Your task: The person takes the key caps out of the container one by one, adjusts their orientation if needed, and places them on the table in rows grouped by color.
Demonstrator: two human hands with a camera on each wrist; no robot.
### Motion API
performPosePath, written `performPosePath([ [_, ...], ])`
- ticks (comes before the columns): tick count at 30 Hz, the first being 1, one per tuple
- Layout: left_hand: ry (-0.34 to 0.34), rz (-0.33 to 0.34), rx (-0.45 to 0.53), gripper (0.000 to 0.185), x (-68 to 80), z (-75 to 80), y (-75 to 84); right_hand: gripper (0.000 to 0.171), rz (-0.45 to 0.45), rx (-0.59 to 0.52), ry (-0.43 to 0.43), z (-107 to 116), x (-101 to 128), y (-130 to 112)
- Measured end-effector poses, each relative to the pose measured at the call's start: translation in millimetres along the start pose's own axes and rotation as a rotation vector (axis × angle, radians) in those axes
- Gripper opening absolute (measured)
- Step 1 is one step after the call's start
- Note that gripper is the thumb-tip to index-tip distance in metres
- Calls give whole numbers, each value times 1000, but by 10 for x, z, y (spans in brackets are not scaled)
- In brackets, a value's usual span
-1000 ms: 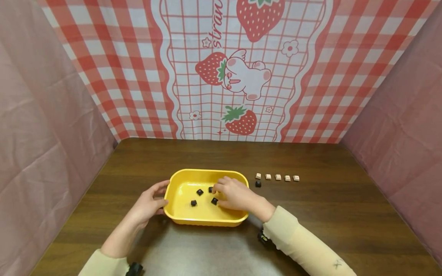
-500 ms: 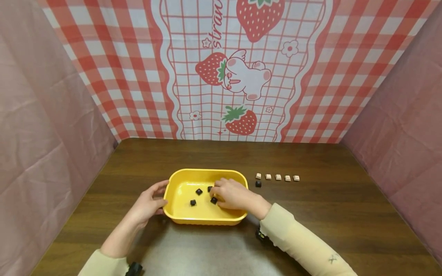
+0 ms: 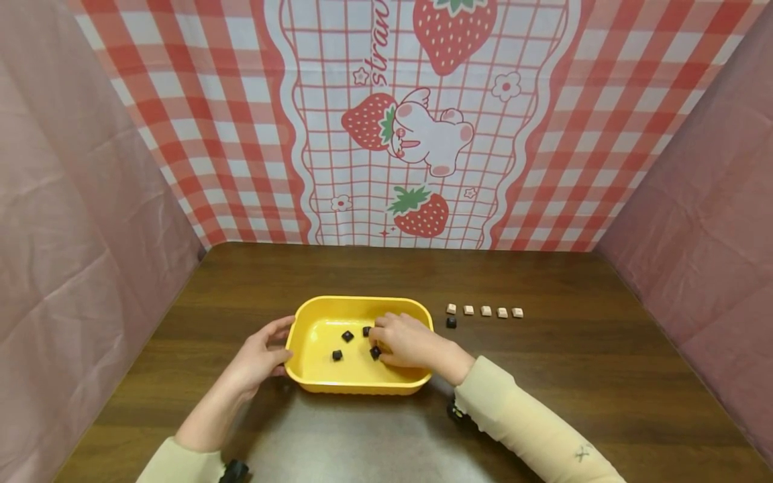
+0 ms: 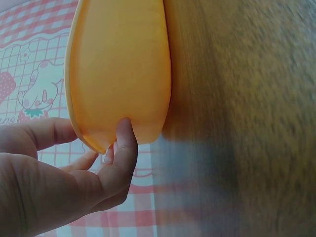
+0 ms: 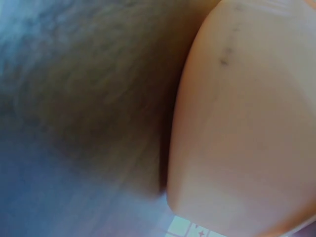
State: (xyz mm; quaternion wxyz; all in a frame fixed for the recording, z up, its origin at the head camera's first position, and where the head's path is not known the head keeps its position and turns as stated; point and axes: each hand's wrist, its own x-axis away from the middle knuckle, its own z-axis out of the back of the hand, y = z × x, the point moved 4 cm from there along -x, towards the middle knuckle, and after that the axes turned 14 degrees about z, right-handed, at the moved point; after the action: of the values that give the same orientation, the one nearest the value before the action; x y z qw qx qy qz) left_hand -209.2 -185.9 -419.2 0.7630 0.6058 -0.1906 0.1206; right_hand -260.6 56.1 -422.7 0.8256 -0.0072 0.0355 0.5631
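A yellow plastic tub stands on the wooden table, with several black keycaps scattered on its floor. My left hand grips its left end. In the left wrist view the thumb meets the rim and other fingers lie against the outer wall. Inside the tub, my right hand has its fingers curled down around a black keycap, thumb and fingertips at its sides. Another black keycap lies close to those fingertips. The right wrist view shows only the tub's outer wall, not the fingers.
Right of the tub, a row of several cream keycaps lies on the table. One black keycap sits just in front of the row's left end. A checked strawberry cloth hangs behind, with pink curtains at both sides.
The tub has shifted slightly left, with the right hand. The keycap at the right fingertips has tilted between thumb and fingers. My left hand looks unchanged.
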Motion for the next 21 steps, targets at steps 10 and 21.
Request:
performPosePath([
  [10, -4, -6, 8, 61, -3, -2, 2, 20, -28, -13, 6, 206, 46, 37],
  [21, 6, -2, 1, 61, -14, 3, 6, 17, -101, -24, 69, 540, 285, 207],
])
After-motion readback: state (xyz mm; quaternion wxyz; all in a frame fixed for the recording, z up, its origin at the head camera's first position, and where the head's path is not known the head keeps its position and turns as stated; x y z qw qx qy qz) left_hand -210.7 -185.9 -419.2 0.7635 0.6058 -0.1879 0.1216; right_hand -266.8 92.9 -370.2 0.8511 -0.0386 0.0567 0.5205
